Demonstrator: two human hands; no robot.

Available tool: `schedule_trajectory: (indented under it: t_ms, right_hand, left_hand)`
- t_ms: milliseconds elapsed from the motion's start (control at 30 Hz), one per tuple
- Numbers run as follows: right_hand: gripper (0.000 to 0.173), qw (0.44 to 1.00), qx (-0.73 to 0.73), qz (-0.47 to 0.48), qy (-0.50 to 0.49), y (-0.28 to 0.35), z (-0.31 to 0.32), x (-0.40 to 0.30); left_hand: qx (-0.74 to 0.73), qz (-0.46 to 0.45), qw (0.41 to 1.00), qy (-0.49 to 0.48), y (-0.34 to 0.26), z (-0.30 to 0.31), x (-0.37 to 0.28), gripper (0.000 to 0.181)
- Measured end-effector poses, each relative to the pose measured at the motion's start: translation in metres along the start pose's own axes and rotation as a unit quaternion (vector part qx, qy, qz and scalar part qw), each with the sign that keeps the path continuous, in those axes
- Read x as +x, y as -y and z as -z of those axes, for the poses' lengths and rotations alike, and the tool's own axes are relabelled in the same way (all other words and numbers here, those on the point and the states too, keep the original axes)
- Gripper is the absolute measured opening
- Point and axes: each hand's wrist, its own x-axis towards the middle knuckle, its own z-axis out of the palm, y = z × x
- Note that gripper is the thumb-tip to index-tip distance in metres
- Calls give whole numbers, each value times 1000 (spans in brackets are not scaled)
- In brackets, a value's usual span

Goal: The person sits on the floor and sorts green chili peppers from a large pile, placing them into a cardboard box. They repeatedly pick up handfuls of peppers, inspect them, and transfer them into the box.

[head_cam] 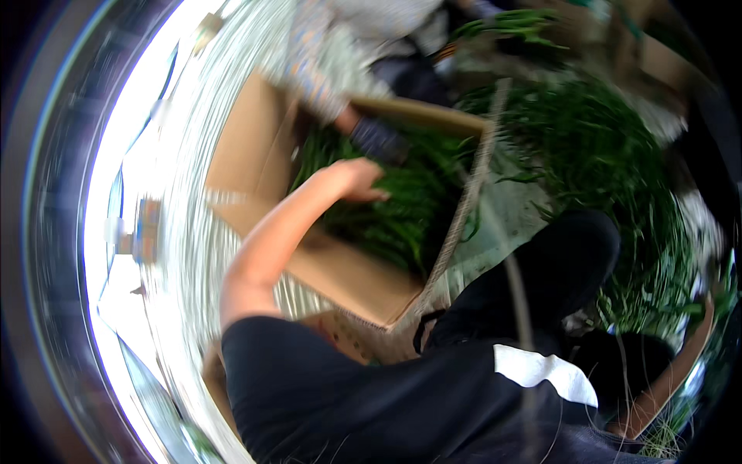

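Observation:
A cardboard box (353, 284) with raised flaps holds long green vegetables (400, 203) that look like chili peppers. My left hand (359, 180) is over them inside the box, thumb apart from the bent fingers, with nothing visibly held; motion blurs it. Beside it, a co-worker's dark-gloved hand (379, 139) reaches into the same box. Far to the right, my right hand (704, 310) is by the edge of a large heap of the same green vegetables (585, 139). It is small, bent by the lens and partly hidden, so its grip is unclear.
The co-worker's patterned sleeve (313, 81) crosses the box's far side. Another gloved hand (487, 11) is at a bunch of green vegetables (522, 26) at the top. My dark-clothed knee (585, 238) lies between box and heap. Part of a printed carton (342, 336) shows below the box.

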Motion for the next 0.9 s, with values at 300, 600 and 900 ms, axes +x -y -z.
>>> schedule_trajectory:
  t_ms: [300,600,900]
  right_hand:
    - [60,935,277,174,134,114,-113,-138]
    - [50,935,339,30,101,56,-78,-249]
    - [63,916,397,12,-50,-58,-106,-308]
  left_hand:
    - [-164,-385,860,-292,-228,197,-101,35]
    - [-467,-525,630,332,-573,99,2,66]
    - [-446,-533,709,118,-607,-36,-6,26]
